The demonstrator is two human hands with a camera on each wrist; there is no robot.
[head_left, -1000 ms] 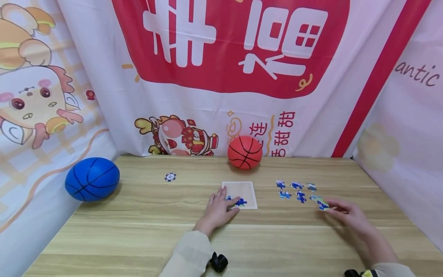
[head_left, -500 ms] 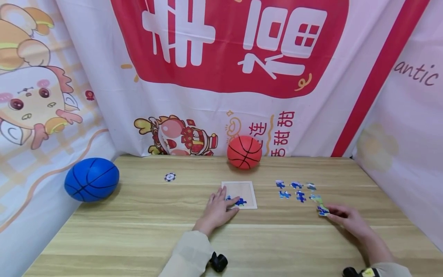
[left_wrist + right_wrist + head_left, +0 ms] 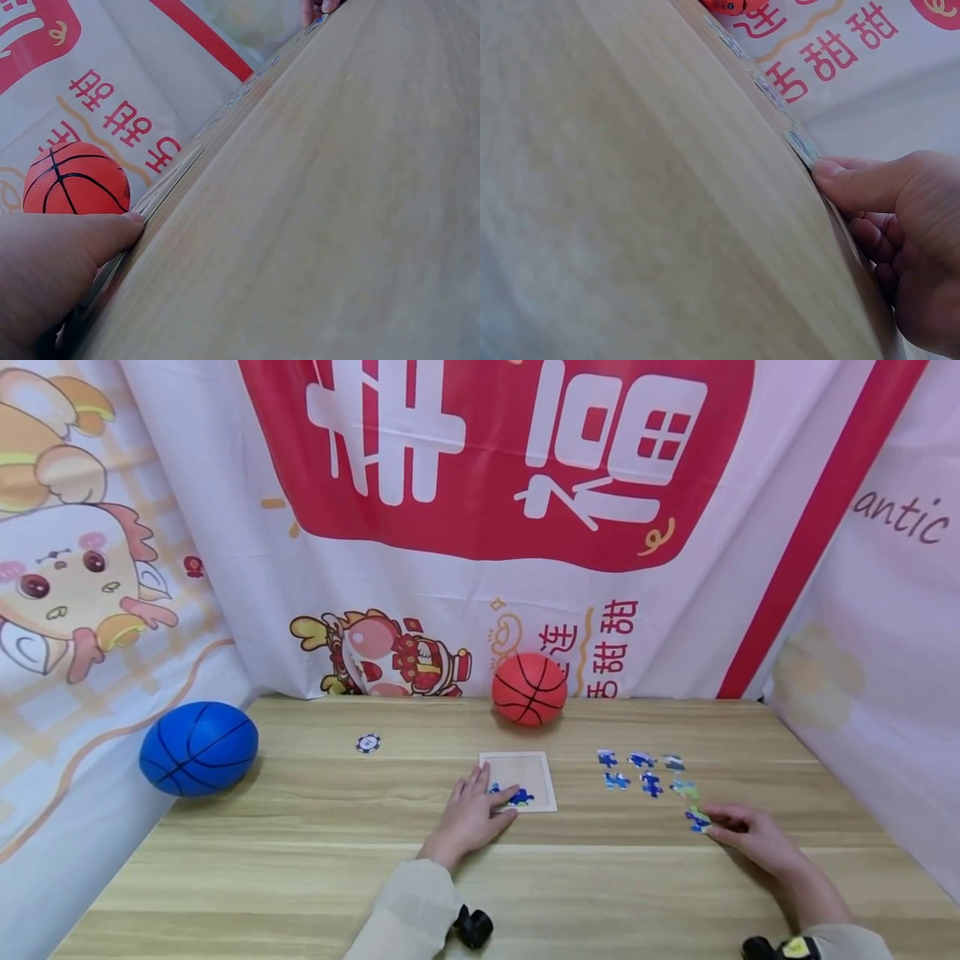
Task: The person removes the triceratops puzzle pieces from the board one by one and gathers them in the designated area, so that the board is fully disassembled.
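The left hand (image 3: 471, 814) lies flat on the wooden table (image 3: 300, 877), fingers straight and spread, their tips pressing the near-left corner of the puzzle tray (image 3: 525, 770). It grips nothing; judging by the pose, it pins the thin tray so it cannot slide. The left wrist view agrees: a fingertip (image 3: 112, 232) sits on the tray's edge. The right hand (image 3: 753, 839) rests on the table well to the right, fingers curled, thumb and forefinger pinching a puzzle piece (image 3: 697, 819) at its near-right end. In the right wrist view the thumb (image 3: 855, 184) lies over the piece (image 3: 801, 144), which sits low against the tabletop; whether it is lifted clear I cannot tell. The piece is small and blue with a pale edge, its longer side running roughly from far-left to near-right, its free end pointing towards the tray.

Inside the tray, a few blue fitted pieces (image 3: 521, 797) sit along the near edge, by the fingertips. Loose pieces (image 3: 643, 772) lie in a small cluster between tray and right hand, flat, apart from one another. Farther out, an orange ball (image 3: 528, 689) stands behind the tray against the printed backdrop (image 3: 487, 485), a poker chip (image 3: 367, 743) lies to the left, and a blue ball (image 3: 198, 748) rests at the table's left edge.
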